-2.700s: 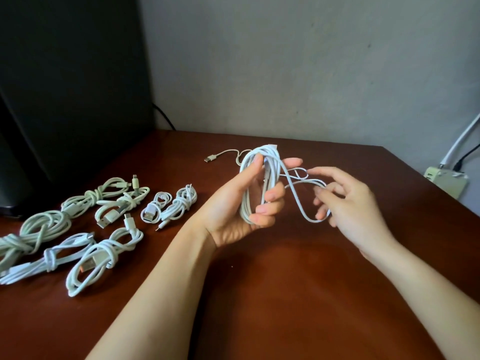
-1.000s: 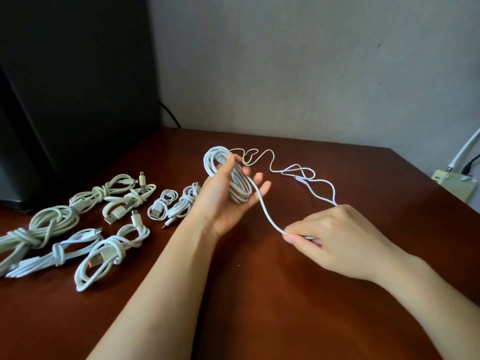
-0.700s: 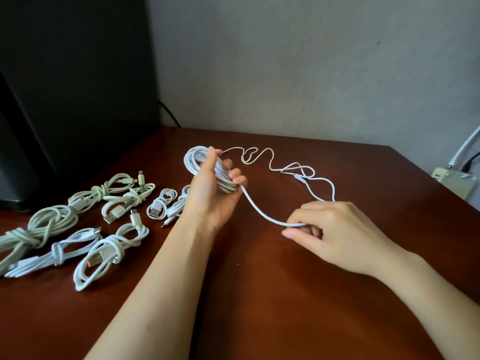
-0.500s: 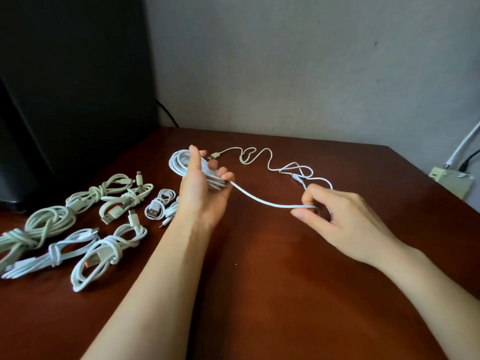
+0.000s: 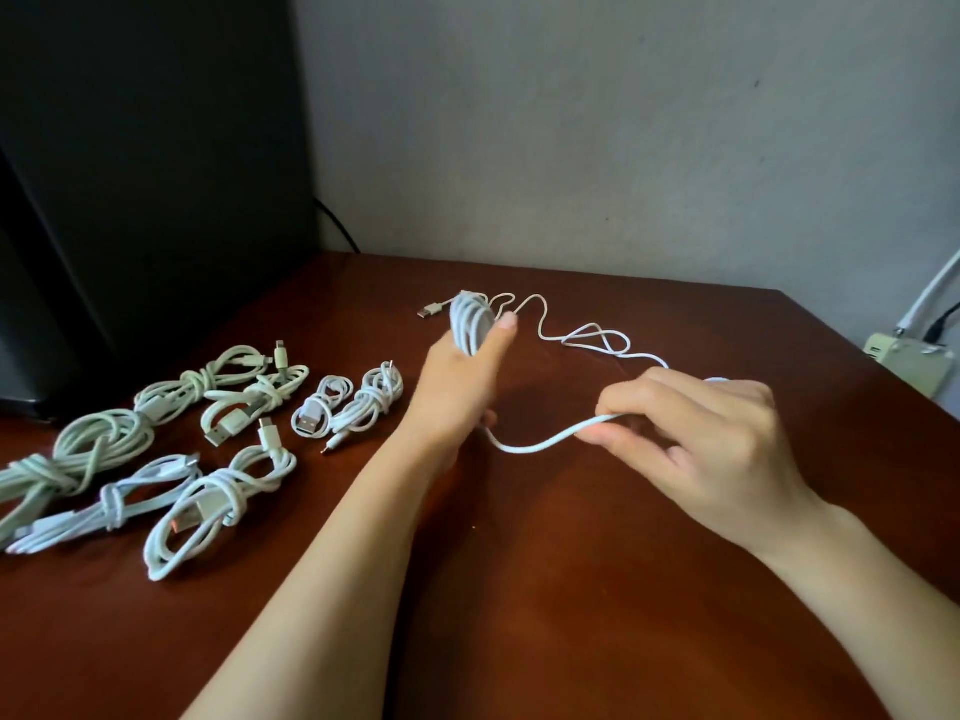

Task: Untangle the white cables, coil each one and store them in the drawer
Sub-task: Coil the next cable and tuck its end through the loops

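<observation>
My left hand (image 5: 462,387) holds a partly wound coil of white cable (image 5: 470,324) upright above the middle of the brown table (image 5: 519,589), thumb laid along the loops. A free strand (image 5: 535,444) sags from the coil to my right hand (image 5: 696,439), which pinches it between thumb and fingers. The rest of that cable (image 5: 597,343) lies in loose loops behind my right hand, its USB plug (image 5: 430,310) on the table beyond the coil. No drawer is in view.
Several tied white cable bundles (image 5: 218,506) lie in rows on the table's left part, among them a small pair (image 5: 358,407) close to my left wrist. A black monitor (image 5: 130,174) stands at back left. A beige power strip (image 5: 909,363) sits at the right edge.
My left hand has turned the coil upright and shifted right. My right hand has slid along the strand and come closer to the left, so the strand now sags.
</observation>
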The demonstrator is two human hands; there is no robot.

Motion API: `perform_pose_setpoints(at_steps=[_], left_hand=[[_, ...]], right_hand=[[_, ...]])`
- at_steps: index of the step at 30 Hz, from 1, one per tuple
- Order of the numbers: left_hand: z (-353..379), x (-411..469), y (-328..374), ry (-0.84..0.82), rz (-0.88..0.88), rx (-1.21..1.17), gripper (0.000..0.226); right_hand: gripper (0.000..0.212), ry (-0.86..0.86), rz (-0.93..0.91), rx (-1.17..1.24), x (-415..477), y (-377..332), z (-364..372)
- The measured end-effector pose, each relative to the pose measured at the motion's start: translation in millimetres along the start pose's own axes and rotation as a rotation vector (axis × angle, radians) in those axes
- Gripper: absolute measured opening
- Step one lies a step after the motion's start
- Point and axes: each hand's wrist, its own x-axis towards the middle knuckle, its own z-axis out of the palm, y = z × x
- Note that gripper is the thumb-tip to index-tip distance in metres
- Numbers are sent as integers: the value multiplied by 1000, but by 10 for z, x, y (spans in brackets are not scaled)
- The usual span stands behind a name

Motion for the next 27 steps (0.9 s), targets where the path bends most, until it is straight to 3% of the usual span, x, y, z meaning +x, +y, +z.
perform_pose_setpoints(at_steps=[6, 14, 27], left_hand=[[47, -171, 77, -421, -94, 56, 42], [47, -252, 159, -869, -326, 32, 80], [30, -248, 148, -984, -400, -57, 97]], right_hand=[[33, 141, 11, -127, 5, 18, -55], [31, 129, 134, -138, -62, 176, -40], [19, 197, 151, -132, -59, 157, -27]])
